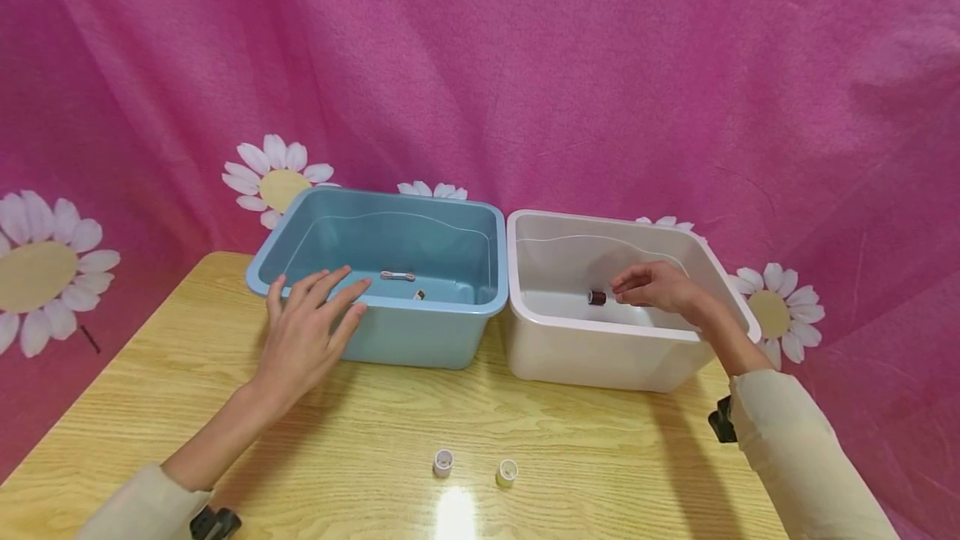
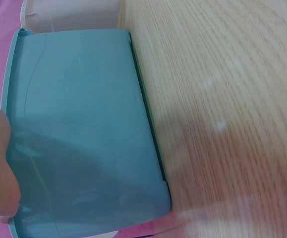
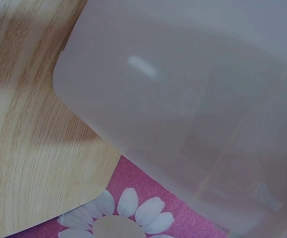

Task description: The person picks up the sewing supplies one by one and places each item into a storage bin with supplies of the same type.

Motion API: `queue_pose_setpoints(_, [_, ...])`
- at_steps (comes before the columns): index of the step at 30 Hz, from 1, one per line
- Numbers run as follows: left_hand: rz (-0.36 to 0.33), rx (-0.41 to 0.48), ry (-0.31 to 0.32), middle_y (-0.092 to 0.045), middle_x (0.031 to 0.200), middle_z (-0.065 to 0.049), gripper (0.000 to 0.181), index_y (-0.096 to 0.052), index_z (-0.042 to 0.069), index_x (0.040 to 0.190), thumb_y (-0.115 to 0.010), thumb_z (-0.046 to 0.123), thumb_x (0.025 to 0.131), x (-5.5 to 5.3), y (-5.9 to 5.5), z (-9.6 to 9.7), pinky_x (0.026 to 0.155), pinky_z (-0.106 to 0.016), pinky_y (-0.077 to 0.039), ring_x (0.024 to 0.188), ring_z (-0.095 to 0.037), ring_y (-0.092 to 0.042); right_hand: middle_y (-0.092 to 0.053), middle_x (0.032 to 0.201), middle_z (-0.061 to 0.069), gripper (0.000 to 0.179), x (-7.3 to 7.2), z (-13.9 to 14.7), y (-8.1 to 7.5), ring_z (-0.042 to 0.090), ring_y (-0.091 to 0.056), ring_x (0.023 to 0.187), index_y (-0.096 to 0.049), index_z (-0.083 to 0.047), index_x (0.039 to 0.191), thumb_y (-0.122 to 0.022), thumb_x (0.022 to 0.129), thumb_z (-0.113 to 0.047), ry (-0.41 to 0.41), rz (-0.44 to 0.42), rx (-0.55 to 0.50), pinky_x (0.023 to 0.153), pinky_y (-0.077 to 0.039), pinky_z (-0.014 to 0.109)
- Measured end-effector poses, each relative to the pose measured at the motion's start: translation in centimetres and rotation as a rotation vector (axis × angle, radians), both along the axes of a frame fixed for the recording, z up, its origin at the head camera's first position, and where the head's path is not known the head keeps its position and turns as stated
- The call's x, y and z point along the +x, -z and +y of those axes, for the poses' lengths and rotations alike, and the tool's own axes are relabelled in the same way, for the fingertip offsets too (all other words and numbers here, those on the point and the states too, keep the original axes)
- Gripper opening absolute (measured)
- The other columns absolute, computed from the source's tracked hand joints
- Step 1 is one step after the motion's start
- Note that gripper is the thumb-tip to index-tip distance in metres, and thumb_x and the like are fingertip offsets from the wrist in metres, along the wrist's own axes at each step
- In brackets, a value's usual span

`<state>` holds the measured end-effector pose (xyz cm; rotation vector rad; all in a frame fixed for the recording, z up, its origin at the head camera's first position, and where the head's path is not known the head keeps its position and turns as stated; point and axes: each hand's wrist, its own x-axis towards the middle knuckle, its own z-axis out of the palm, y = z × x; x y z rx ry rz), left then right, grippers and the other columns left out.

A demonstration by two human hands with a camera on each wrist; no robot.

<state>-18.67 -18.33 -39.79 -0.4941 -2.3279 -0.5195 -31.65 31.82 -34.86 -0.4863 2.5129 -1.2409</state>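
Note:
My left hand (image 1: 303, 344) is over the front left rim of the blue bin (image 1: 420, 332), fingers spread and nothing in them. Inside that bin lie a small pale bar with pinkish ends (image 1: 397, 276) and a little brown-and-white piece (image 1: 419, 295). Above the inside of the off-white bin (image 1: 600, 352) is my right hand (image 1: 660, 286), its fingers loosely bent with no object visible in them. Just left of those fingertips, within the bin, is a dark brown thread spool (image 1: 597, 297). The right wrist view shows only the bin's outer wall, not the hand.
On the wooden table (image 1: 360, 440), in front of the bins, stand a small lilac spool-like cylinder (image 1: 443, 462) and a pale yellow one (image 1: 507, 472). Behind everything hangs a pink cloth (image 1: 450, 65) with white flowers.

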Motion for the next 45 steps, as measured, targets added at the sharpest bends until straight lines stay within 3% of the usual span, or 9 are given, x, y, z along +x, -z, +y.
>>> queue_pose_setpoints(3, [0.0, 0.001, 0.0, -0.057, 0.138, -0.015, 0.039, -0.067, 0.016, 0.13, -0.051, 0.039, 0.104, 0.0, 0.0, 0.0, 0.107, -0.069, -0.013, 0.127, -0.039, -0.047, -0.072, 0.099, 0.011, 0.028, 0.0, 0.0, 0.0, 0.004, -0.066, 0.086, -0.059, 0.019, 0.115, -0.065, 0.091, 0.006, 0.001, -0.004, -0.003, 0.08, -0.054, 0.022])
queue_pose_setpoints(10, [0.005, 0.005, 0.001, -0.058, 0.138, -0.015, 0.039, -0.067, 0.015, 0.13, -0.051, 0.039, 0.104, 0.0, 0.0, 0.0, 0.107, -0.069, -0.013, 0.127, -0.039, -0.047, -0.07, 0.104, 0.021, 0.031, 0.0, -0.1, -0.1, 0.004, -0.065, 0.087, -0.055, 0.021, 0.118, -0.064, 0.092, 0.006, 0.002, -0.011, -0.003, 0.08, -0.054, 0.024])
queue_pose_setpoints(14, [0.009, 0.006, 0.004, -0.058, 0.138, -0.015, 0.038, -0.068, 0.015, 0.129, -0.053, 0.037, 0.103, 0.0, 0.0, 0.0, 0.106, -0.069, -0.013, 0.126, -0.039, -0.047, -0.07, 0.106, 0.021, 0.032, 0.1, -0.1, -0.3, 0.004, -0.065, 0.087, -0.057, 0.018, 0.119, -0.065, 0.093, 0.002, 0.035, -0.022, 0.004, 0.078, -0.054, 0.024])
queue_pose_setpoints(21, [0.021, 0.017, 0.012, -0.059, 0.136, -0.015, 0.037, -0.068, 0.015, 0.128, -0.054, 0.037, 0.103, 0.1, -0.1, 0.2, 0.106, -0.069, -0.013, 0.125, -0.039, -0.048, -0.069, 0.11, 0.019, 0.035, 0.6, 0.1, -1.1, 0.011, -0.063, 0.092, -0.06, 0.011, 0.123, -0.067, 0.094, -0.007, 0.038, 0.021, 0.085, 0.078, -0.053, 0.027])
queue_pose_setpoints(32, [0.002, 0.011, 0.009, -0.058, 0.138, -0.015, 0.037, -0.068, 0.015, 0.129, -0.053, 0.037, 0.103, 0.2, -0.3, 0.2, 0.106, -0.069, -0.014, 0.126, -0.039, -0.047, -0.067, 0.111, 0.022, 0.034, 1.4, 0.2, -2.1, 0.012, -0.064, 0.093, -0.059, 0.011, 0.124, -0.065, 0.095, -0.006, 0.034, 0.05, 0.026, 0.083, -0.055, 0.032])
queue_pose_setpoints(45, [0.002, 0.008, 0.003, -0.058, 0.138, -0.015, 0.034, -0.068, 0.015, 0.129, -0.063, 0.027, 0.097, 0.1, -0.1, 0.1, 0.106, -0.069, -0.014, 0.126, -0.039, -0.048, -0.068, 0.113, 0.016, 0.033, 3.5, -0.6, -3.5, 0.008, -0.065, 0.096, -0.061, 0.008, 0.121, -0.069, 0.094, -0.008, 0.021, 0.15, -0.015, 0.083, -0.053, 0.025])
